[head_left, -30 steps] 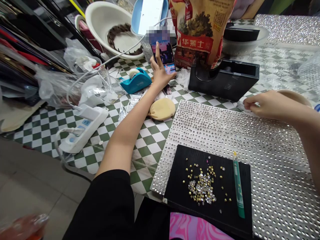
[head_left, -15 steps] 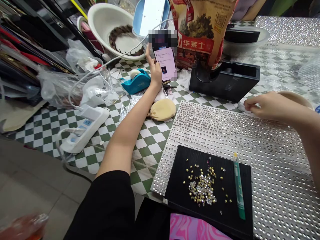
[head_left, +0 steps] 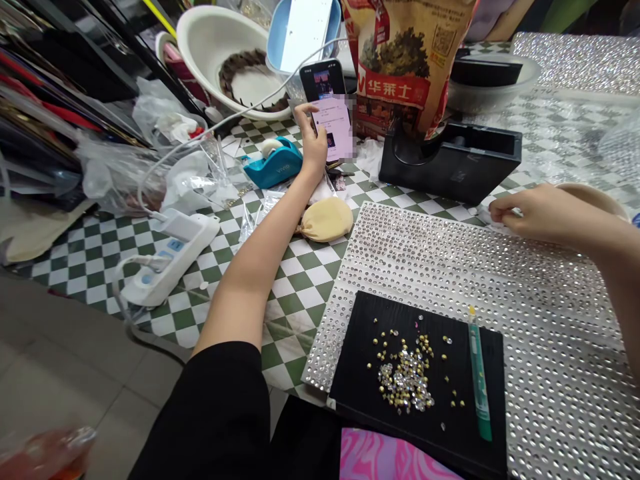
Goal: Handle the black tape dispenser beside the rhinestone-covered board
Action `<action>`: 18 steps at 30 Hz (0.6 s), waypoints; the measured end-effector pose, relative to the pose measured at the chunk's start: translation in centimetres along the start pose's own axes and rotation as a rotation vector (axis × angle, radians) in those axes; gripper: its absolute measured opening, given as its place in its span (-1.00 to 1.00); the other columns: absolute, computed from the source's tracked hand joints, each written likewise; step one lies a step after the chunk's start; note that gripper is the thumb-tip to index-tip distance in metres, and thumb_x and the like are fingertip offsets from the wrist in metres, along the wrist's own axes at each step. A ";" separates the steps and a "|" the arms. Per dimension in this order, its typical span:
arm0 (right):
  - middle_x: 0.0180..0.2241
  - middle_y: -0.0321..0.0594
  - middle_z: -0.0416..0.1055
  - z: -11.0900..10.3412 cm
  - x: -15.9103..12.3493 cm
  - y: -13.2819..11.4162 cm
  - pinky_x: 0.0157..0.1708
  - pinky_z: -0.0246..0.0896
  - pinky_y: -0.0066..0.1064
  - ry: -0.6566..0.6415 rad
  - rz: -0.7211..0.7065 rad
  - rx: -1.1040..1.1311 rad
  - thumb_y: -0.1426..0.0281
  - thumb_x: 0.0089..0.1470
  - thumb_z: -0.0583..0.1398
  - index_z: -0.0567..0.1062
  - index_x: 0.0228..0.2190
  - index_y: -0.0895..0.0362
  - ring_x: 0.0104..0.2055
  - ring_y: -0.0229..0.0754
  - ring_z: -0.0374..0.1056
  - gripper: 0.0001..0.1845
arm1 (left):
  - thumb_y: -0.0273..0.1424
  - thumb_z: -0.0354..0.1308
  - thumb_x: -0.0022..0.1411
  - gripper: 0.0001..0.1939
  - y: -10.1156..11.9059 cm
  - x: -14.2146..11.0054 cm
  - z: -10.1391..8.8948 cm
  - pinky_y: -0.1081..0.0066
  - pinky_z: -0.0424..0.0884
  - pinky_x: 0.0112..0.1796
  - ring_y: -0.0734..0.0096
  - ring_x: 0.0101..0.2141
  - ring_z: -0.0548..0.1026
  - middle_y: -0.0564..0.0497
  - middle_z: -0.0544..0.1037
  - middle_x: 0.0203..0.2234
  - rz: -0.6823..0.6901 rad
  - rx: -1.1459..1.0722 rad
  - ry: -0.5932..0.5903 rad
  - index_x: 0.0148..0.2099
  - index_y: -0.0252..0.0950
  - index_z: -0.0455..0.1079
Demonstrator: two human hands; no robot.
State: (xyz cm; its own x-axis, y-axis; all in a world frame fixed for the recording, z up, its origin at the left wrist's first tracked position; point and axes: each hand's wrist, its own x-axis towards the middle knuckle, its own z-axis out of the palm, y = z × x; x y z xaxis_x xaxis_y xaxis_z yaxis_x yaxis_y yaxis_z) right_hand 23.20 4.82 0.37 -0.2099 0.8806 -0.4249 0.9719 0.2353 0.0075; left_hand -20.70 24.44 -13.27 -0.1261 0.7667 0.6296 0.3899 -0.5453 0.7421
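My left hand reaches far forward and rests on the left edge of a propped-up phone whose screen shows a pale page; the fingers curl against it. My right hand lies on the far right edge of the rhinestone sheet, fingers pressed together in a pinch on something I cannot make out. Near me a black tray carries a small heap of loose rhinestones and a green picker pen.
A teal tape dispenser, a tan pouch, a white power strip, a black box and a printed bag crowd the green checked table. Plastic bags and a white basin lie at the far left.
The phone screen changed from a video to a pale page. My left hand slid from tapping the screen down to the phone's left edge. My right hand stayed put.
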 end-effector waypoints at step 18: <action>-0.39 -0.30 0.48 -0.3 -0.2 -0.6 -0.31 0.18 -0.30 -0.007 -0.001 -0.056 0.64 0.20 0.11 0.50 -0.42 0.10 -0.37 -0.17 0.34 -0.72 | 0.08 0.42 0.02 -0.25 1.2 0.4 0.6 0.17 0.23 0.22 0.20 0.10 0.19 0.07 0.27 0.14 -0.152 -0.106 0.051 0.06 0.00 0.06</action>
State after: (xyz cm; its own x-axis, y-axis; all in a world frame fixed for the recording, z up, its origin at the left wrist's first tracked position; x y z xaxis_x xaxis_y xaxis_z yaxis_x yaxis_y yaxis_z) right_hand 22.59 4.65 0.72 -0.2099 0.8776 -0.4310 0.9642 0.2589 0.0578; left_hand -19.76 24.27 -12.23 -0.2232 0.8263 0.5172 0.2653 -0.4590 0.8479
